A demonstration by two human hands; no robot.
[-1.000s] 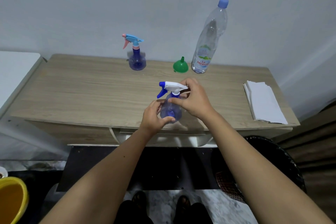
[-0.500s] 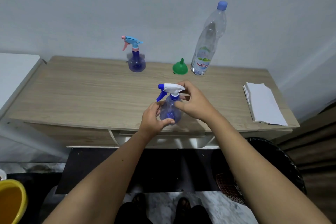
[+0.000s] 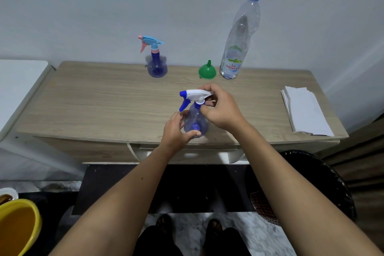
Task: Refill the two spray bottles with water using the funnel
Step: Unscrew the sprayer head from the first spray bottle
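Note:
A small clear-blue spray bottle stands near the front edge of the wooden table. My left hand grips its round body. My right hand holds its white spray head with blue trigger, at the neck. A second blue spray bottle, with a light-blue and pink head, stands at the back. An upside-down green funnel sits at the back beside a tall clear water bottle with a blue cap.
A stack of white paper lies at the table's right end. A yellow bucket sits on the floor at lower left, a dark round basket at lower right. A white surface adjoins the table's left side.
My right hand has shifted its hold around the spray head at the neck. The bottle stays in place under my left hand.

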